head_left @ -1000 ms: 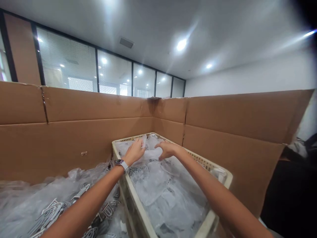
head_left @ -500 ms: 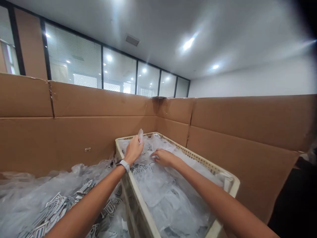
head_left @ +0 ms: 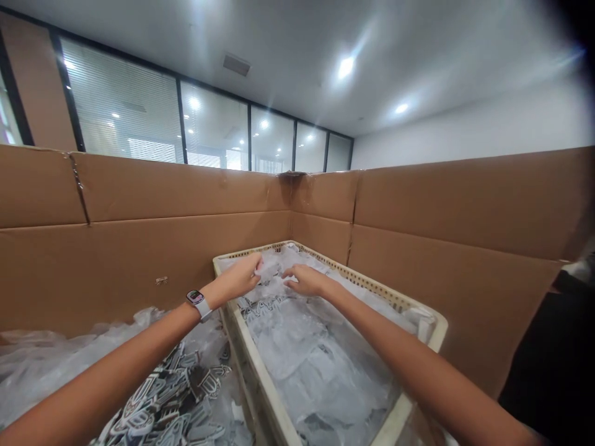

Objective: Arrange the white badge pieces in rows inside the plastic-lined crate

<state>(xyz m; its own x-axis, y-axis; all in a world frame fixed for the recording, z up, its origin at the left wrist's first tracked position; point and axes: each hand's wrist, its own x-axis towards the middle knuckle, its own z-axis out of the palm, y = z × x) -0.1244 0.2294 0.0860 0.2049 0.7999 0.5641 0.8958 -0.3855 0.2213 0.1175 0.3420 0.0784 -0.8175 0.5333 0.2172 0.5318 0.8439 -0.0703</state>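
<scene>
A cream plastic crate [head_left: 264,371] holds crumpled clear plastic bags [head_left: 320,365] and a patch of small grey-and-white flat pieces [head_left: 264,308]. Over its far left part is my left hand [head_left: 242,276], a watch on the wrist, with its fingers closed on what looks like clear plastic film, partly hidden. My right hand [head_left: 304,280] hovers over the bags just to the right, palm down, fingers apart and slightly curled, with nothing visible in it.
Left of the crate lies a heap of grey-and-white flat pieces [head_left: 171,396] among more clear plastic [head_left: 60,359]. Tall cardboard walls [head_left: 186,241] meet in a corner behind the crate. Something black [head_left: 534,365] stands at the right edge.
My left hand has turned, its wrist moving left and its fingers pointing more to the right. The upright plastic tip above it no longer shows. My right hand has barely moved; the view has shifted slightly.
</scene>
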